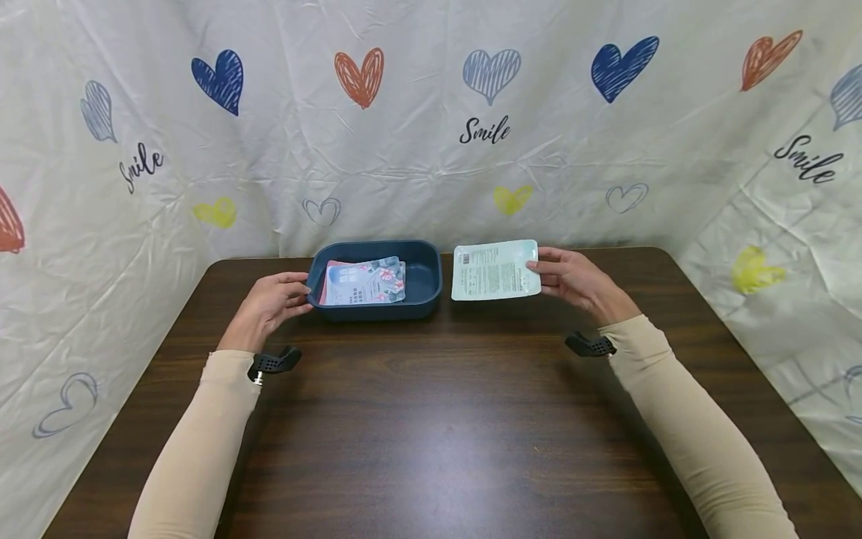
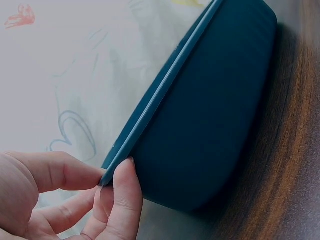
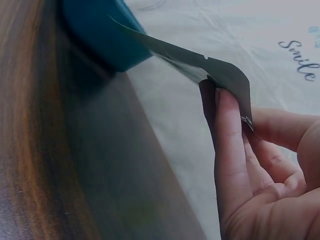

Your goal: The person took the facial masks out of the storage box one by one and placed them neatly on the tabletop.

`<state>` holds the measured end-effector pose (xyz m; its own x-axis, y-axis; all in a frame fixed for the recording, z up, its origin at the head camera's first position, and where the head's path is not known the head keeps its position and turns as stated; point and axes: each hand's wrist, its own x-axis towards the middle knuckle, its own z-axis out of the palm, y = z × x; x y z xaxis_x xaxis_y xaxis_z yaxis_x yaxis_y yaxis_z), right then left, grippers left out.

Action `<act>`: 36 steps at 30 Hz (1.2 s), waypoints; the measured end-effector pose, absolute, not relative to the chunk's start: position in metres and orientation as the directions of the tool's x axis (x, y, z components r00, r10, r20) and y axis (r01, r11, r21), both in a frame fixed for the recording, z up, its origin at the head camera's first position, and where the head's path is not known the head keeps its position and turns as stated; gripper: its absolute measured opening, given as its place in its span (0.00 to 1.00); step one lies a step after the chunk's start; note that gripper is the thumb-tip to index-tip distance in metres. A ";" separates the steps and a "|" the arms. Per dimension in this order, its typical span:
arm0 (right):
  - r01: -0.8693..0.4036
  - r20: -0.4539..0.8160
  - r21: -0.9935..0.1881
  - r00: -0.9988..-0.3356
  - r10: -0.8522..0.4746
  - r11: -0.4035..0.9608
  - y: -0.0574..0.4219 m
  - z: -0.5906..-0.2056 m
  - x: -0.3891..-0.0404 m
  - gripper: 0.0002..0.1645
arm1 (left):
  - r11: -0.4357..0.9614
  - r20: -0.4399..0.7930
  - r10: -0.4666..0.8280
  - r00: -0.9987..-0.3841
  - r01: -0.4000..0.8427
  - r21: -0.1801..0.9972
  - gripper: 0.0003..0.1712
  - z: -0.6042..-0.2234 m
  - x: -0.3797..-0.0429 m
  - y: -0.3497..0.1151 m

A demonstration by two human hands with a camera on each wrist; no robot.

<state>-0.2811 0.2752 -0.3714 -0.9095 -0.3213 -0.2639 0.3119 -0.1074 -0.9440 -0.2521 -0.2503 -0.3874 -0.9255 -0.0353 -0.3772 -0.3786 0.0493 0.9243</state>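
At the back of the table a dark blue plastic bin (image 1: 420, 307) holds flat sachets that look like sheet mask packets (image 1: 364, 283), pink and light blue with flowers. My left hand (image 1: 272, 303) pinches the bin's left rim between thumb and fingers, as the left wrist view also shows with the bin wall (image 2: 200, 110). To the right of the bin, my right hand (image 1: 572, 277) pinches a pale green sheet mask packet (image 1: 494, 271) by its right edge. Its printed side faces the head camera. In the right wrist view the packet (image 3: 220, 70) is seen edge-on, above the table.
A dark brown wooden table (image 1: 431, 419) runs toward me. Behind it hangs a white curtain (image 1: 404, 150) printed with hearts and the word Smile. A black wrist strap (image 1: 276, 361) sits at the left wrist, another black strap (image 1: 590, 344) at the right.
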 end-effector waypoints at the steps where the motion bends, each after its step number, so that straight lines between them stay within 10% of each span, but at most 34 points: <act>1: 0.315 -0.270 -0.944 -0.909 -0.317 -0.098 0.274 -0.373 -0.282 0.21 | 0.050 -0.378 -0.035 -0.925 -0.379 0.924 0.30 -0.388 -0.252 -0.251; 36: 0.313 -0.358 -0.929 -0.896 -0.264 0.196 0.258 -0.393 -0.291 0.35 | 0.040 -0.378 -0.035 -0.925 -0.380 0.924 0.29 -0.389 -0.254 -0.252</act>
<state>-0.2913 0.2577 -0.3929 -0.8958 -0.2637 -0.3578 0.3133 0.1964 -0.9291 -0.2536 -0.2524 -0.3891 -0.9250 -0.0347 -0.3785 -0.3797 0.0405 0.9242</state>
